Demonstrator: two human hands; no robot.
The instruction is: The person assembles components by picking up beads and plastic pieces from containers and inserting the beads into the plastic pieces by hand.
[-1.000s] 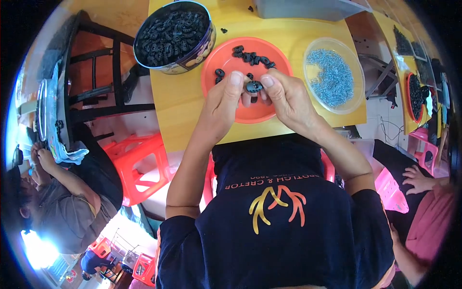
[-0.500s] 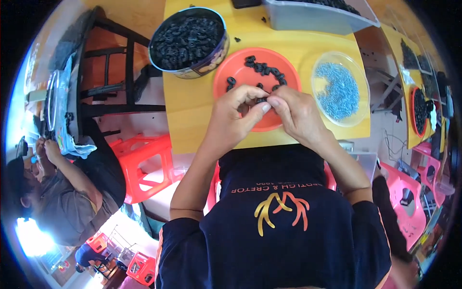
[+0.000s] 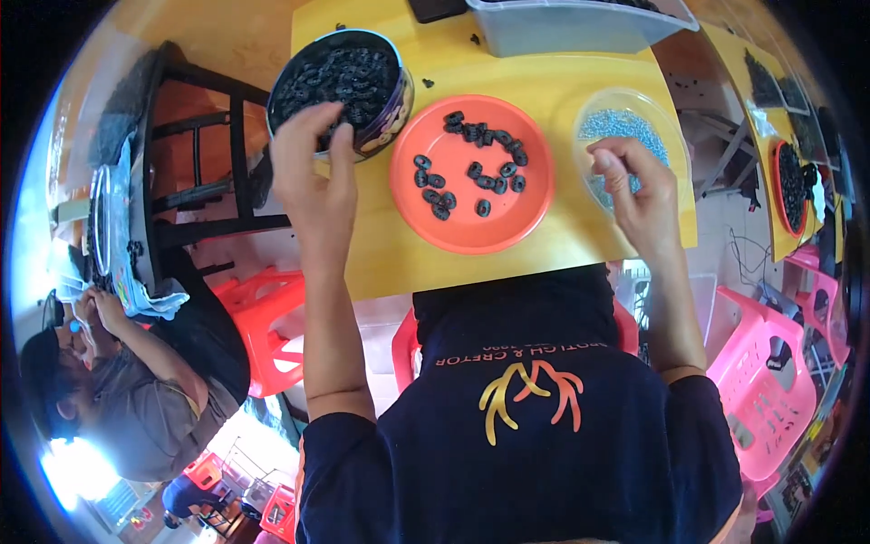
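My left hand [image 3: 317,172] is at the near rim of a round tin [image 3: 399,113], thumb and fingers apart. Inside the tin are many small black plastic pieces [image 3: 340,77]. My right hand [image 3: 645,186] is over a clear round tub [image 3: 668,102] of tiny blue pieces [image 3: 625,125]. Its thumb and forefinger tips come together, and whatever may be between them is too small to make out. Between my hands sits an orange plate [image 3: 453,231]. Several black oval pieces [image 3: 483,208] lie on it, some showing bluish centres.
The yellow table [image 3: 381,263] carries a translucent bin [image 3: 571,32] and a dark flat object [image 3: 437,9] at the back. A red stool [image 3: 263,313] and a seated person [image 3: 136,381] are on the left. A pink chair [image 3: 761,390] stands at right.
My hands have parted from over the plate, left toward the tin and right toward the blue pieces. A black piece now lies at the plate's near middle. The view has shifted slightly.
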